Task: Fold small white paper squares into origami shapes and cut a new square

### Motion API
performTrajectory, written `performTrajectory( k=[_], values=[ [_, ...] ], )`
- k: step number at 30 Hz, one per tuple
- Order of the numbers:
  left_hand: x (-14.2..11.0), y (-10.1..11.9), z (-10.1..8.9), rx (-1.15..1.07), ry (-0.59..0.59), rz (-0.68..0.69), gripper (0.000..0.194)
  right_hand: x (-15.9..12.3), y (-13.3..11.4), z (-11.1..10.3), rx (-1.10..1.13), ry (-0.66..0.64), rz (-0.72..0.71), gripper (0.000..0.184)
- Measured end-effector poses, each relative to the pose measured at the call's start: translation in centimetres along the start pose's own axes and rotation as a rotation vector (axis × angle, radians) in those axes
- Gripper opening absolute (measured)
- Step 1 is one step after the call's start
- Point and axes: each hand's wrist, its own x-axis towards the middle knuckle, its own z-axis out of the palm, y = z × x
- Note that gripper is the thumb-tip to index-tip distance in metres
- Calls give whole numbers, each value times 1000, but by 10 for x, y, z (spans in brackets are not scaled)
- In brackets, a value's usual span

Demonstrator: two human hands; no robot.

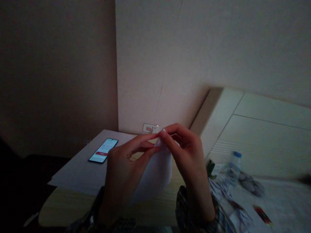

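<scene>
A white sheet of paper (157, 171) is held up over the table, its top drawn to a narrow point. My left hand (131, 161) pinches the paper's left edge near the top between thumb and fingers. On the other side, my right hand (187, 149) is closed on the tip, with the thumb in front and the fingers partly hidden behind. Both hands' fingertips nearly meet at the top. The lower part of the sheet hangs down and is partly covered by my left hand and wrist.
A lit phone (104, 150) lies on white paper sheets (75, 171) on the wooden table (60, 207). A wall socket (150, 127) is behind the hands. To the right are a bed headboard (262, 139), a blue-capped bottle (234, 168) and a red packet (262, 215) on the bed.
</scene>
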Motion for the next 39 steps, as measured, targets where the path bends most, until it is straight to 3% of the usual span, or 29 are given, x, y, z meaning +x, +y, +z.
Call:
performTrajectory(
  k=[8,14,20,30,39],
  values=[
    [9,3,-1,-113,-18,-60,27,4,-4,-3,43,-35,2,14],
    [15,8,-2,-222,-49,-107,22,4,-1,-2,-6,27,-53,21],
    [11,3,-3,-170,-54,-128,24,6,9,-6,42,-144,95,19],
    [8,-5,3,-101,11,-69,17,6,10,-2,24,-34,105,20],
    [13,-13,0,-17,-6,-7,13,13,13,3,23,-29,121,24]
  ],
)
